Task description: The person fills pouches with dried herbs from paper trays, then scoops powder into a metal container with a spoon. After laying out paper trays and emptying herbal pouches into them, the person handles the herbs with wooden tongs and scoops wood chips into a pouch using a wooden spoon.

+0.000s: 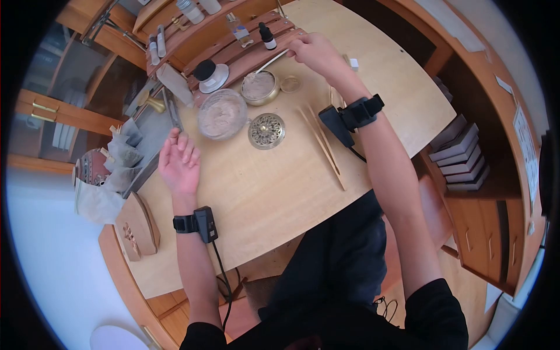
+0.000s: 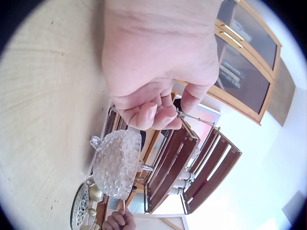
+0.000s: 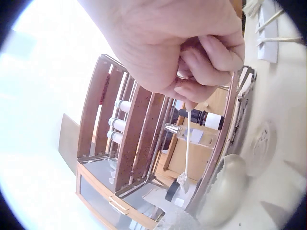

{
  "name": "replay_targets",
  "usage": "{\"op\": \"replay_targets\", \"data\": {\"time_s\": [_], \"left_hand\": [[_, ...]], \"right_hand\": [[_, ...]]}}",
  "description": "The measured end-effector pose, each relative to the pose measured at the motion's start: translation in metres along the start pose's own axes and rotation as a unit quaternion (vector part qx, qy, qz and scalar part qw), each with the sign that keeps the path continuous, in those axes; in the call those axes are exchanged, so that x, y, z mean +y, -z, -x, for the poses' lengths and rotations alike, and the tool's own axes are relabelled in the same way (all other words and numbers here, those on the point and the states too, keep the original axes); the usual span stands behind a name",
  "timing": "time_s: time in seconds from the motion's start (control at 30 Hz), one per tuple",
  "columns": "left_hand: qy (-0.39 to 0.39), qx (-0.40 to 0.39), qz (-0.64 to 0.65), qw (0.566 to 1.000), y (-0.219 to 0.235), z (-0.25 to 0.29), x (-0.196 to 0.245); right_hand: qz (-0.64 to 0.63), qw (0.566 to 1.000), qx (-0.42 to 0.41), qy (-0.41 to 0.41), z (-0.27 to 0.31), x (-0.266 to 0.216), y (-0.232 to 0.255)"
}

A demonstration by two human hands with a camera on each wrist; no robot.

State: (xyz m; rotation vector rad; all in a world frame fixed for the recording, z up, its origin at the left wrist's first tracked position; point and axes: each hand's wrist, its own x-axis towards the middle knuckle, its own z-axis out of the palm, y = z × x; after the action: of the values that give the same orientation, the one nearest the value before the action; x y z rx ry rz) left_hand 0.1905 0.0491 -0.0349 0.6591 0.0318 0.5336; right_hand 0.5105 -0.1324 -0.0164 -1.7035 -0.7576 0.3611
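Observation:
My right hand [image 1: 315, 55] pinches a thin white stick [image 1: 273, 61], whose tip is over a round brass tin [image 1: 261, 100] of pale powder. In the right wrist view, a pale clump clings to the tip of the stick [image 3: 188, 143]. My left hand [image 1: 179, 163] holds nothing, its fingers loosely curled, palm up near the tray at the left. Between the hands stands a textured glass bowl [image 2: 116, 164] of pinkish powder [image 1: 221, 116]. An openwork metal lid [image 1: 266, 131] lies beside the bowl and tin.
Wooden tweezers [image 1: 322, 143] lie right of the lid. A wooden rack [image 1: 251, 49] holding a dropper bottle [image 1: 267, 36] and a glass bottle [image 1: 240, 31] stands behind. A black-topped jar [image 1: 211, 76] is behind the bowl; a wooden block [image 1: 138, 227] and small bags [image 1: 123, 153] are at left.

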Motion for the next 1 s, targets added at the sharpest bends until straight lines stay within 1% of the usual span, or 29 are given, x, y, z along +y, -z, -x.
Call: {"op": "replay_targets", "data": {"time_s": [0.1,0.23,0.33,0.37,0.43,0.47,0.53,0.57,0.63,0.67,0.73,0.9,0.97,1.0], "left_hand": [[-0.002,0.001,-0.006,1.0,0.0,0.0,0.0],[-0.002,-0.009,-0.009,1.0,0.002,-0.002,0.0],[0.003,-0.016,-0.007,1.0,0.001,-0.002,-0.001],[0.002,-0.01,-0.006,1.0,0.001,-0.002,-0.001],[-0.001,-0.002,-0.004,1.0,0.001,0.0,0.0],[0.0,-0.002,-0.005,1.0,0.002,-0.001,0.0],[-0.001,-0.002,-0.005,1.0,0.003,-0.001,0.0],[-0.002,-0.004,-0.007,1.0,0.003,-0.002,0.0],[-0.003,-0.006,-0.009,1.0,0.004,-0.002,-0.001],[-0.003,-0.01,-0.008,1.0,0.005,-0.003,-0.001],[0.0,-0.013,-0.006,1.0,0.005,-0.002,-0.001],[-0.005,-0.009,-0.008,1.0,0.003,-0.003,-0.001],[-0.004,-0.009,-0.006,1.0,0.004,-0.002,-0.001],[-0.003,-0.008,-0.004,1.0,0.004,-0.002,-0.001]], "right_hand": [[-0.03,0.999,-0.019,-0.011,0.011,-0.024,0.0],[-0.045,0.999,-0.028,-0.003,0.019,-0.035,-0.019],[-0.019,0.983,-0.125,0.133,0.032,-0.041,-0.03],[-0.021,0.983,-0.126,0.133,0.033,-0.041,-0.032],[-0.021,0.969,-0.136,0.203,0.036,-0.041,-0.031],[-0.021,0.969,-0.138,0.204,0.035,-0.042,-0.029],[0.011,0.979,-0.078,0.19,0.03,-0.042,-0.02],[0.011,0.978,-0.078,0.191,0.027,-0.04,-0.017],[0.012,0.983,0.026,0.18,0.021,-0.036,-0.011],[0.013,0.983,0.026,0.18,0.018,-0.033,-0.008],[0.064,0.985,0.058,0.148,0.015,-0.028,-0.001],[0.12,0.981,0.061,0.142,0.005,-0.005,-0.003],[0.132,0.979,0.06,0.145,0.003,-0.003,-0.004],[0.161,0.981,0.021,0.103,0.002,-0.002,-0.003]]}}
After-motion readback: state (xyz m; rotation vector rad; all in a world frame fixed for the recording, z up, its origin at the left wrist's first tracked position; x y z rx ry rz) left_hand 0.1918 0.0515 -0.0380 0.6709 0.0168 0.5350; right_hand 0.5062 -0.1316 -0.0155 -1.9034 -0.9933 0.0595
